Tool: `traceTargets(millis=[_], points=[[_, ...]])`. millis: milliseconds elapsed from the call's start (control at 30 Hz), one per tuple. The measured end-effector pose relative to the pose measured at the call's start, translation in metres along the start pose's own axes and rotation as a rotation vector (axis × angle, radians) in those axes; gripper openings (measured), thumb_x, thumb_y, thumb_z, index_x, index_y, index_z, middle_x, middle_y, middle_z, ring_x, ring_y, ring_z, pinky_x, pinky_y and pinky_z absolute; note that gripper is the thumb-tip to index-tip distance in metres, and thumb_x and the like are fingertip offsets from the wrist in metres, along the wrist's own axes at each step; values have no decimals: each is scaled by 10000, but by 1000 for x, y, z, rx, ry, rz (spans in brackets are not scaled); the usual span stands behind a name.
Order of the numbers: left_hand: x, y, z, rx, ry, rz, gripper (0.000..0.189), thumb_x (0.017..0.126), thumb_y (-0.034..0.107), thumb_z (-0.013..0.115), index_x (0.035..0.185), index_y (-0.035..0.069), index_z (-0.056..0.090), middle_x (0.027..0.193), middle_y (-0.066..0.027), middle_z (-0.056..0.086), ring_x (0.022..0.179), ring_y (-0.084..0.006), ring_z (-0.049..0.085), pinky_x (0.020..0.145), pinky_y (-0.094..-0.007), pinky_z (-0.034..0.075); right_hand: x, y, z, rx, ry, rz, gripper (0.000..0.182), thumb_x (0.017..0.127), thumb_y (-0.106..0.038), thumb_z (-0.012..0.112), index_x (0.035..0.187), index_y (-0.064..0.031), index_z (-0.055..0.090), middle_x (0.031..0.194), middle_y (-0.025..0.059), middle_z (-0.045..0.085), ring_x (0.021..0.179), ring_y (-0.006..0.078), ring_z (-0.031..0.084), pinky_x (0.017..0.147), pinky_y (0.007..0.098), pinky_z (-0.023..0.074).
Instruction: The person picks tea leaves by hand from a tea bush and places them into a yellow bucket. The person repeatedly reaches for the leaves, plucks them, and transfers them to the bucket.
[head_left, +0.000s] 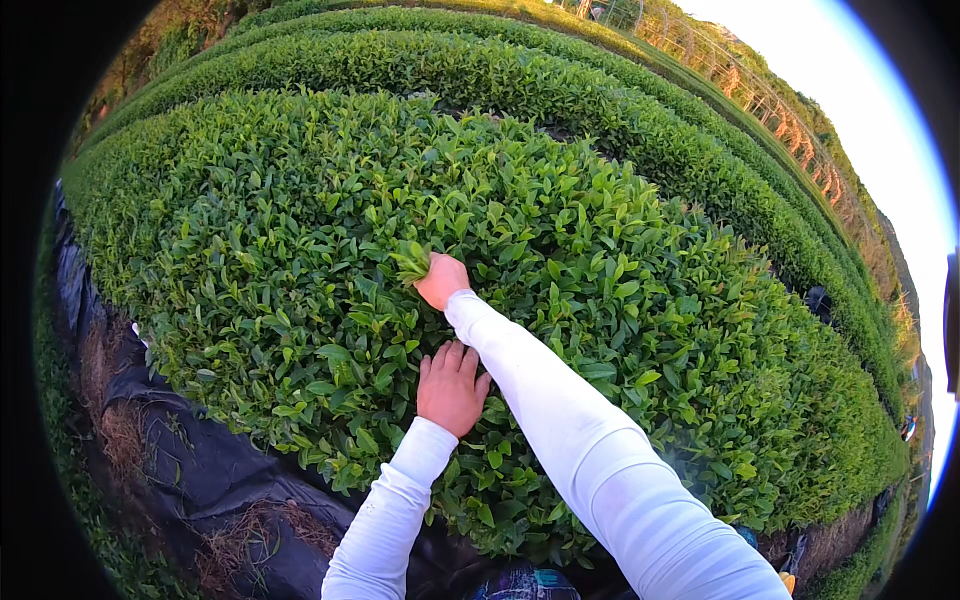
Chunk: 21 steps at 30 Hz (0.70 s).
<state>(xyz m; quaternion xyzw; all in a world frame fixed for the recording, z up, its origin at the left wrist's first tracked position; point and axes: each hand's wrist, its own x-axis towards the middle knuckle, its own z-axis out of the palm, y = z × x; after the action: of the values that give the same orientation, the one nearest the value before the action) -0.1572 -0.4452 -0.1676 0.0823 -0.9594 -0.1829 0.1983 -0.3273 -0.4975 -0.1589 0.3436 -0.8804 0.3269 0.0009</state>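
A broad hedge of leafy green bushes, which look like tea plants, fills the middle of the view. My right hand is closed round a small bunch of light green leafy shoots above the hedge top. Nearer to me, my left hand rests palm down on the leaves, its fingers somewhat apart and pointing away from me. Leaves hide what lies under its fingertips. White sleeves cover both arms, and the right forearm reaches past the left hand.
Black ground sheeting with dry grass runs along the near left edge of the hedge. More hedge rows curve beyond, with a narrow dark gap between. A dark object is in that gap at the right.
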Motion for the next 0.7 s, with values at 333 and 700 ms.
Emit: traceTargets(millis=[333, 700], points=[[-3, 0, 3, 12, 31, -4, 414, 780, 255, 517, 1113, 13, 480, 1142, -142, 472, 1111, -311, 414, 895, -494, 330, -8, -22, -9, 521, -336, 188, 233, 767, -35, 577, 994, 0, 541, 771, 94, 613, 536, 150, 588, 450, 264, 482], [-13, -5, -11, 6, -22, -51, 423, 794, 305, 546, 1120, 44, 477, 1175, -129, 457, 1133, -281, 401, 904, -496, 338, -81, -30, -86, 1247, -841, 572, 160, 804, -102, 619, 919, -26, 537, 767, 44, 549, 517, 35, 449, 389, 139, 359]])
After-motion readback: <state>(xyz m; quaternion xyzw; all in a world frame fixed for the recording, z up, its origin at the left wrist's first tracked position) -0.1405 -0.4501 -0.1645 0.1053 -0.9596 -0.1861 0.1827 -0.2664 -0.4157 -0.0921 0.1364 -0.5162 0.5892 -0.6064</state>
